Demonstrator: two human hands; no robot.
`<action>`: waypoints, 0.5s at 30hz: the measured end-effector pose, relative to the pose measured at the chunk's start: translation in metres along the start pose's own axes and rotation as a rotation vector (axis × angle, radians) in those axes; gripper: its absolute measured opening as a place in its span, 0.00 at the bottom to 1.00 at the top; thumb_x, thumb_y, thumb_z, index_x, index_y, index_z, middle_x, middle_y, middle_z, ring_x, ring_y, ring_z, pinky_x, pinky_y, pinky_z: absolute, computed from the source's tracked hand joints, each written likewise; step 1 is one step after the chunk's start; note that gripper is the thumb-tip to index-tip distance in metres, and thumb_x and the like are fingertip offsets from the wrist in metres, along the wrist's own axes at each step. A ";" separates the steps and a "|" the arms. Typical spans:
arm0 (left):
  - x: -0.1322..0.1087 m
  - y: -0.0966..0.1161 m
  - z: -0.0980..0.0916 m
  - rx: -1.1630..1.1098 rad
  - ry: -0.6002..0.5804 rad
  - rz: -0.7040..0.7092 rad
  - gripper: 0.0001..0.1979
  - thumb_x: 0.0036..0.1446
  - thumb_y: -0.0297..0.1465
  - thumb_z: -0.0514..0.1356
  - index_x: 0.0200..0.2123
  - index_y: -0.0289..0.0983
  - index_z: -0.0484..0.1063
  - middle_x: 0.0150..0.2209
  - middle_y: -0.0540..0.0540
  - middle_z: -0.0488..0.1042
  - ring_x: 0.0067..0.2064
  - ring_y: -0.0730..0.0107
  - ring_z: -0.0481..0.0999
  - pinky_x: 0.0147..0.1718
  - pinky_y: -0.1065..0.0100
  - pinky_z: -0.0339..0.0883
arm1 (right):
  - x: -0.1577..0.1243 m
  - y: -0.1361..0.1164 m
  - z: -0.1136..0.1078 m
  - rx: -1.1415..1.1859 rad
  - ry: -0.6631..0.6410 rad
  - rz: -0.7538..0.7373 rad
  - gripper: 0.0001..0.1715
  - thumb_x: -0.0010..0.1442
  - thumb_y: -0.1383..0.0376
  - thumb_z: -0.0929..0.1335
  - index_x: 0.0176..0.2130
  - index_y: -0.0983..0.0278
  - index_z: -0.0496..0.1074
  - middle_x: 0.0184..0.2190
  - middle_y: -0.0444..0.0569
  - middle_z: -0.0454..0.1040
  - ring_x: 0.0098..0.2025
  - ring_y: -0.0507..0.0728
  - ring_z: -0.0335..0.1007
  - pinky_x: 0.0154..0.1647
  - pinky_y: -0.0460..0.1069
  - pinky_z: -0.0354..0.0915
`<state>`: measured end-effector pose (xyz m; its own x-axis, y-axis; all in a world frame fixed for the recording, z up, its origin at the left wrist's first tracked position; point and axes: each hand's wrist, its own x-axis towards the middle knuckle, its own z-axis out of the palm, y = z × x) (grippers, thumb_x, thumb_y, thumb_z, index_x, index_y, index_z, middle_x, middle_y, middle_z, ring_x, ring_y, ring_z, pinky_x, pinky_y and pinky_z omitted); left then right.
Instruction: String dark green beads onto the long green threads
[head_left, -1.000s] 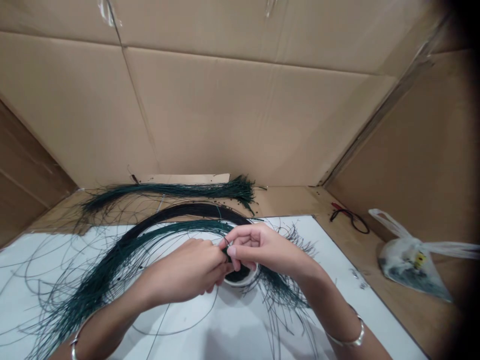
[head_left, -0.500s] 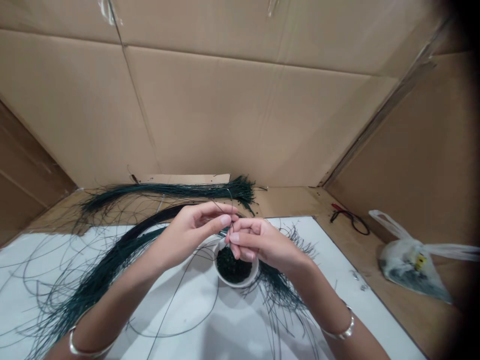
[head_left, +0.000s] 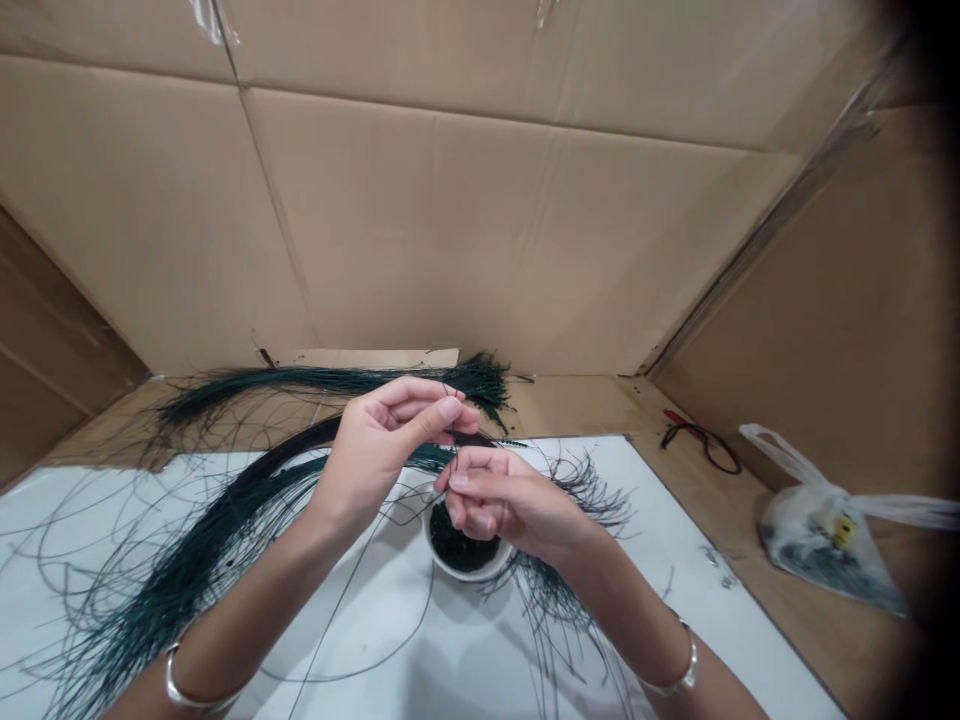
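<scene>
A thin dark strand (head_left: 454, 440), like wire or thread, is pinched between the thumb and fingers of my left hand (head_left: 382, 440). Just below and to the right, my right hand (head_left: 517, 495) pinches the lower part of the same strand. Under my right fingers stands a white bowl (head_left: 466, 577) of small dark green pieces (head_left: 459, 550), too small to make out singly. A large bundle of dark green strands (head_left: 195, 545) passes behind both hands, its frayed ends (head_left: 559, 590) showing to the right of the bowl.
Another dark green bundle (head_left: 360, 379) lies along the cardboard wall (head_left: 450, 230) at the back. To the right are a black and red looped cord (head_left: 709, 445) and a knotted clear plastic bag (head_left: 825, 545). Loose strands curl over the white board (head_left: 360, 625).
My left hand has risen slightly and moved left, widening the gap between the hands. My right hand has shifted a little left, and more of the strand shows between them.
</scene>
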<state>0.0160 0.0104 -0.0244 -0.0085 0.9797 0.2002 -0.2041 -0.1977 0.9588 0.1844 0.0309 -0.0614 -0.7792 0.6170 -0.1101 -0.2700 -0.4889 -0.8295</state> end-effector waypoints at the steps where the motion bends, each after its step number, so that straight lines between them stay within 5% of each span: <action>1: 0.000 0.001 0.001 0.007 0.016 0.016 0.10 0.56 0.36 0.72 0.36 0.37 0.79 0.34 0.46 0.85 0.38 0.67 0.85 0.38 0.70 0.79 | 0.000 0.001 0.000 -0.010 0.004 0.007 0.10 0.58 0.62 0.78 0.33 0.67 0.79 0.23 0.44 0.77 0.19 0.44 0.58 0.22 0.43 0.57; 7: -0.002 0.009 -0.001 0.062 0.058 0.070 0.08 0.56 0.33 0.72 0.36 0.35 0.81 0.31 0.48 0.85 0.30 0.71 0.84 0.33 0.73 0.79 | -0.002 -0.002 -0.001 -0.171 0.077 0.016 0.12 0.59 0.61 0.77 0.39 0.68 0.78 0.25 0.45 0.78 0.20 0.45 0.62 0.23 0.43 0.59; 11: -0.005 0.015 -0.008 0.170 -0.047 0.005 0.07 0.56 0.32 0.72 0.35 0.34 0.81 0.29 0.47 0.84 0.29 0.71 0.84 0.31 0.76 0.78 | -0.017 -0.019 0.004 -0.428 0.316 -0.258 0.12 0.62 0.63 0.74 0.46 0.65 0.76 0.26 0.43 0.78 0.22 0.47 0.67 0.28 0.45 0.64; 15: -0.013 0.018 -0.010 0.426 -0.182 -0.026 0.07 0.60 0.33 0.67 0.36 0.35 0.81 0.31 0.48 0.84 0.30 0.72 0.84 0.32 0.76 0.76 | -0.033 -0.030 0.013 -0.560 0.354 -0.429 0.13 0.65 0.62 0.72 0.48 0.63 0.75 0.28 0.43 0.78 0.24 0.47 0.68 0.29 0.46 0.65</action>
<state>0.0023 -0.0054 -0.0117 0.1713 0.9703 0.1710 0.2186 -0.2067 0.9537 0.2102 0.0170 -0.0260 -0.4197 0.8870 0.1926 -0.1085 0.1616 -0.9809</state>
